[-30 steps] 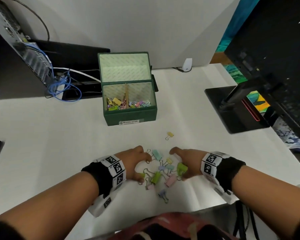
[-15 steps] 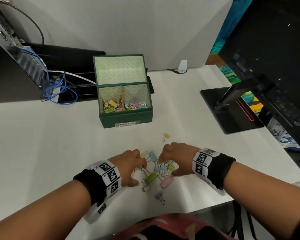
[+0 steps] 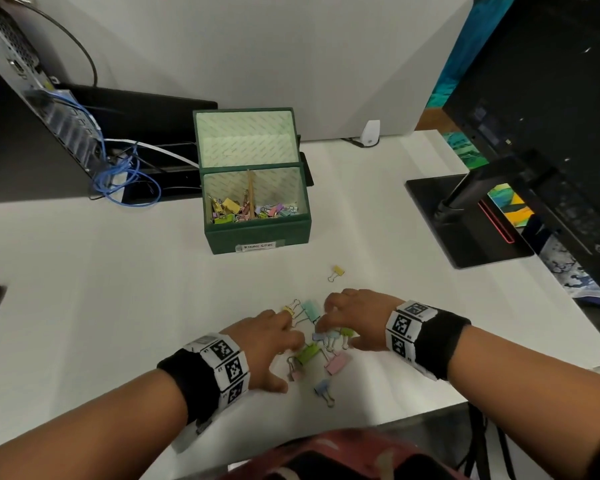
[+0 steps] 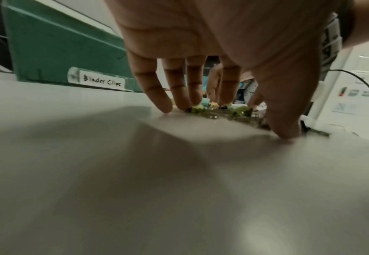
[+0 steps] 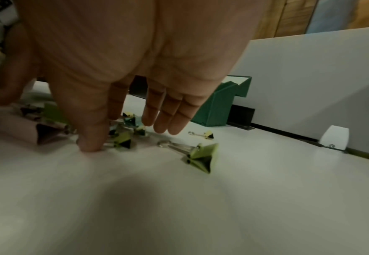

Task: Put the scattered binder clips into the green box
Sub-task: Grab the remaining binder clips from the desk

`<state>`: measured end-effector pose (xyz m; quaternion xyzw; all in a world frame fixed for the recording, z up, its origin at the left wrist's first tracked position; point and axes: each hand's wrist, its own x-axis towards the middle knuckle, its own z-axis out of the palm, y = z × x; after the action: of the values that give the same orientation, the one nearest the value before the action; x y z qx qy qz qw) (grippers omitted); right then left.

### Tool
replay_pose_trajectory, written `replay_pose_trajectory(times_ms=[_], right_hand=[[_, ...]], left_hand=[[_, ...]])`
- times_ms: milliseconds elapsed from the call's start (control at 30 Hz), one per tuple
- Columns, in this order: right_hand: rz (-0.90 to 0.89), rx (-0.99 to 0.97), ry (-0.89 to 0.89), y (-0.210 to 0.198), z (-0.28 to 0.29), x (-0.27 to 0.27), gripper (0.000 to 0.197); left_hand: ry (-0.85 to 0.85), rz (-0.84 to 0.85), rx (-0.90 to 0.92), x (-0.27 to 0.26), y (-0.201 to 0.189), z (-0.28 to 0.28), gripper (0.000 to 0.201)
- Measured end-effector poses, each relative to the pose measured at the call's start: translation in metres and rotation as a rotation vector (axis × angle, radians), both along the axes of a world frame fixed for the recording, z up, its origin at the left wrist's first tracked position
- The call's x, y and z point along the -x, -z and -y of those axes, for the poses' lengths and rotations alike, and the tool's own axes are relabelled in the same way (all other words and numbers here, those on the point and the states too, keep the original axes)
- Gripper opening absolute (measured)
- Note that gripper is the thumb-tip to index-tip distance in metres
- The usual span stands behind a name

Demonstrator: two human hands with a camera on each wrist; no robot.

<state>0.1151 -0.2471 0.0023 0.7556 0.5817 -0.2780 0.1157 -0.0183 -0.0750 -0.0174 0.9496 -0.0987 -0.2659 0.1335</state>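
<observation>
The head view looks forward and down from above the near edge of the bench (image 3: 84,289), taking in the whole top as far as the green box (image 3: 257,233). The left wrist view sits very low, just above the bench, facing along the left hand (image 4: 211,34) toward the box label. The right wrist view is equally low and close, facing far-right past the right hand (image 5: 135,43). All three share the binder clips (image 3: 321,344) and the box

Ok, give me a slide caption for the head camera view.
Both hands, left hand and right hand, gather scattered binder clips on the white table before the open green box.
</observation>
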Motion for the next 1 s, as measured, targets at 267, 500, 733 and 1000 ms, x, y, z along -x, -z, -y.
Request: replay_pose_trajectory(times_ms=[267, 500, 733, 1000], right_hand=[[-0.053, -0.07, 0.138, 0.005, -0.002, 0.0, 0.042], [-0.041, -0.015, 0.057, 0.007, -0.008, 0.005, 0.052], [-0.104, -0.11, 0.202, 0.013, -0.018, -0.004, 0.035], [-0.091, -0.112, 0.228, 0.011, -0.019, -0.008, 0.049]], left_hand=[[0.158, 0.019, -0.068, -0.005, -0.001, 0.0, 0.049], [0.228, -0.027, 0.047, -0.003, 0.004, 0.004, 0.035], [0.055, -0.017, 0.093, -0.014, 0.005, -0.008, 0.033], [-0.168, -0.003, 0.16, -0.017, 0.002, -0.028, 0.028]])
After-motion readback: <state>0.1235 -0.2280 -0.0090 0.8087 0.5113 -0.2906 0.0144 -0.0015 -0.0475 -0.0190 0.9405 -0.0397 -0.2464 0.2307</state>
